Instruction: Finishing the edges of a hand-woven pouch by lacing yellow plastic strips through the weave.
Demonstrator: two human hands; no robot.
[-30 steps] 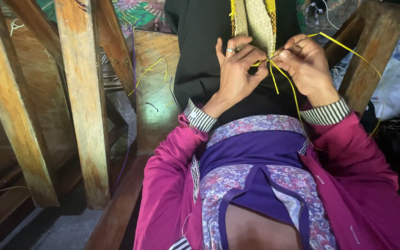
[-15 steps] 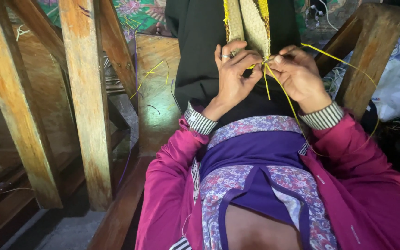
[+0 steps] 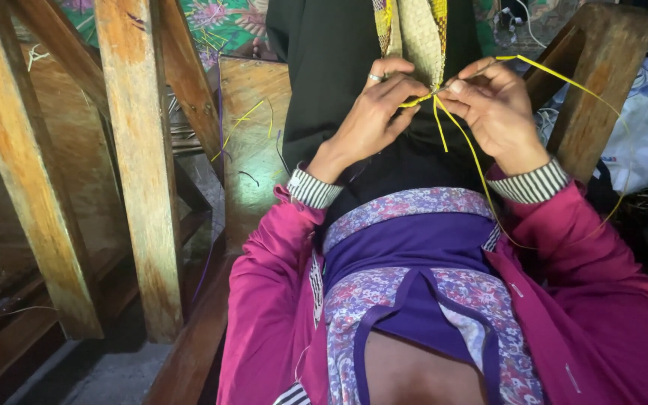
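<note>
A narrow woven band (image 3: 421, 34), pale straw with yellow edges, hangs down over black cloth (image 3: 339, 67) on my lap. My left hand (image 3: 373, 116), a ring on one finger, pinches the band's lower end and a yellow strand. My right hand (image 3: 493, 105) grips the yellow strand (image 3: 463, 142) right beside it, fingertips almost touching the left ones. One loose end trails down across my purple skirt (image 3: 414, 240); another loops off to the right past a wooden post (image 3: 590, 90).
Slanted wooden beams (image 3: 133, 165) of a frame stand to my left, with a flat wooden board (image 3: 253, 150) carrying stray yellow threads. A pale plastic bag (image 3: 643, 131) lies at the right. Flowered cloth (image 3: 223, 22) shows at the top.
Both hands have stayed together at the band's lower end, shifting only slightly; the fingers have reworked their pinch on the yellow strand.
</note>
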